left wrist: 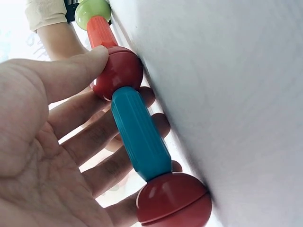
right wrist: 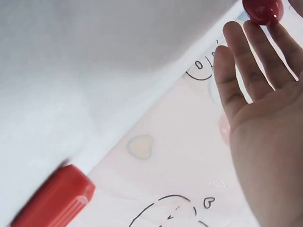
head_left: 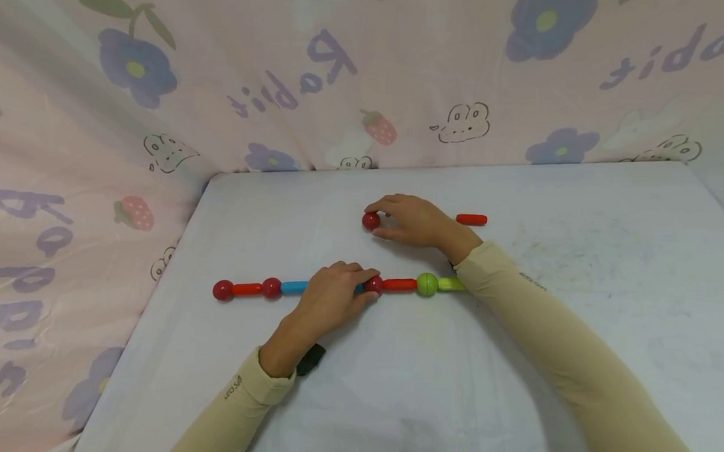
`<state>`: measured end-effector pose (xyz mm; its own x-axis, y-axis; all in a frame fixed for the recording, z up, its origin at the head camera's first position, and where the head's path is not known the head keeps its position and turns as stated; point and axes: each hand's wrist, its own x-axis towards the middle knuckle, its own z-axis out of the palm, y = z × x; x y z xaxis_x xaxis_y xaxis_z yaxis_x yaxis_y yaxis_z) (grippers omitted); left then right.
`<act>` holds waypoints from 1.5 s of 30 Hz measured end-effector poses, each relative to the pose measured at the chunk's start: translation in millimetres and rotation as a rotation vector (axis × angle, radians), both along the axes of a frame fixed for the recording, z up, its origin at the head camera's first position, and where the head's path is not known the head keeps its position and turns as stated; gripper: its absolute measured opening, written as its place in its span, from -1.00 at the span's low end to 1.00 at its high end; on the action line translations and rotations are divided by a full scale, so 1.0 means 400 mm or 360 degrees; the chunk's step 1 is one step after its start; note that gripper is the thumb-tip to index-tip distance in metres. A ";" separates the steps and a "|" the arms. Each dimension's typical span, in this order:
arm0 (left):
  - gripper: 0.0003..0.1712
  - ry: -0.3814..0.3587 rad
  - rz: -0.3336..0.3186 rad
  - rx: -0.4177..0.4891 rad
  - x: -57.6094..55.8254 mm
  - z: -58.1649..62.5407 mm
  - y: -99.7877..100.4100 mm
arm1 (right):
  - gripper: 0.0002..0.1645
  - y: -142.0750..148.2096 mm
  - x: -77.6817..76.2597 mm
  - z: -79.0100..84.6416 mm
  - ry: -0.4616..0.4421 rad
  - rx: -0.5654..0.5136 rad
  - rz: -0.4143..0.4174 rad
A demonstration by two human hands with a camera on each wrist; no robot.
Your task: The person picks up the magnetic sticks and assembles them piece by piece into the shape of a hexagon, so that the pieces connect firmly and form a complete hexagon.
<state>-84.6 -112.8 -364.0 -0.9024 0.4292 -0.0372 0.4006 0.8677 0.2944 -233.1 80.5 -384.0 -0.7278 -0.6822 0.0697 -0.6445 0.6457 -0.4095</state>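
Observation:
A chain of balls and sticks lies across the white table. From the left come a dark red ball (head_left: 223, 289), a red stick (head_left: 247, 289), another dark red ball (head_left: 271, 288), a blue stick (left wrist: 141, 135), a third dark red ball (left wrist: 120, 73), a red stick (head_left: 399, 284), a green ball (head_left: 427, 284) and a light green stick (head_left: 450, 283). My left hand (head_left: 333, 295) pinches the third red ball between thumb and fingers, its other fingers behind the blue stick. Farther back, my right hand (head_left: 419, 221) holds a loose red ball (head_left: 371, 220) at its fingertips.
A loose red stick (head_left: 471, 219) lies right of my right hand, near the table's back. My right sleeve (head_left: 538, 332) covers the chain's right end. Patterned cloth (head_left: 295, 71) hangs behind the table and along its left side.

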 end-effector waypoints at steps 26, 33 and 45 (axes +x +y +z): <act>-0.51 0.0058 -0.0014 0.0041 0.011 -0.003 -0.002 | -0.46 0.019 0.014 0.004 0.0017 0.0062 0.0164; -0.50 0.0066 -0.0017 0.0020 0.009 -0.003 0.002 | -0.48 0.047 0.021 0.008 0.0050 0.0144 0.0137; -0.50 0.0037 0.0006 0.0019 0.011 0.001 0.003 | -0.50 0.114 0.047 0.012 0.0158 0.0119 0.0123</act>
